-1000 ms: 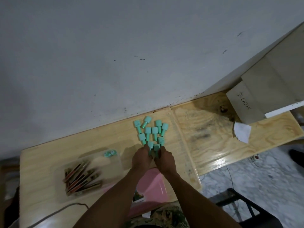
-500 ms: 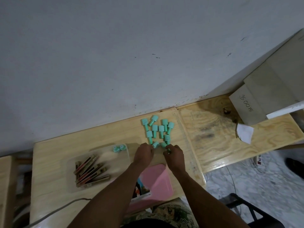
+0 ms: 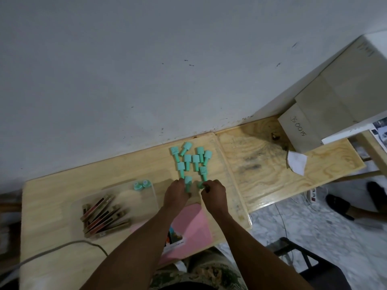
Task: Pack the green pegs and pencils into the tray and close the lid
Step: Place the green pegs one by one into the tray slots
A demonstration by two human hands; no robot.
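**Hands on two pegs by the pile**

Your left hand [image 3: 176,194] has its fingers curled round one green peg [image 3: 187,181]. Your right hand [image 3: 213,194] pinches another peg [image 3: 200,184] with its fingertips. Both hands sit side by side, close but not touching, at the near side of the pile.

The other green pegs [image 3: 191,162] lie flat in a loose bunch on the tabletop [image 3: 62,191], close to its far edge and toward its right end. Some touch each other.

The clear tray [image 3: 155,197] sits on the left half of the tabletop, just left of your left hand. The pencils [image 3: 104,214] lie inside it in a slanted row, at the end near you. Two round green pieces [image 3: 141,184] rest in its far right corner.

The pink lid [image 3: 188,227] lies flat at the near edge, partly under your arms. It is off the tray.

A grey cable [image 3: 52,250] curls across the near left corner. A second wooden board [image 3: 261,164] joins on the right. A box [image 3: 299,130] marked "JS 0015" and a scrap of white paper [image 3: 297,162] sit on it.
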